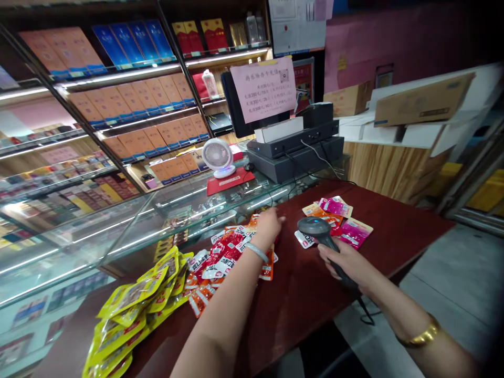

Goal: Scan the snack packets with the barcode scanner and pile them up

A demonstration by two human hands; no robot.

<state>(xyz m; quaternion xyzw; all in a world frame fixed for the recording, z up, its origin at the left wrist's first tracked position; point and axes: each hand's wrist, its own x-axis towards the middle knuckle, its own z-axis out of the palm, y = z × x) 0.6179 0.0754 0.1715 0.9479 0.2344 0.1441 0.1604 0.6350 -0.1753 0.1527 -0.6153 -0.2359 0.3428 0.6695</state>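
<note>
In my right hand [346,260] is a dark grey barcode scanner [315,227], gripped by its handle. Its head points over a small group of packets: a purple-pink packet [356,232], an orange packet [321,212] and a white one [304,239]. My left hand [269,227] reaches over the far right edge of a heap of small red, white and orange snack packets [226,252]. The back of that hand faces me and hides most of its fingers, so any hold on a packet cannot be made out. Yellow snack bags [134,310] lie stacked left of the heap.
The dark red table [291,315] stands against a glass display counter [165,210]. On the counter are a white fan [218,156], a red mat [230,181] and a monitor with a pink notice [265,89]. Boxes [423,102] sit at right; the scanner's cable [366,312] hangs down.
</note>
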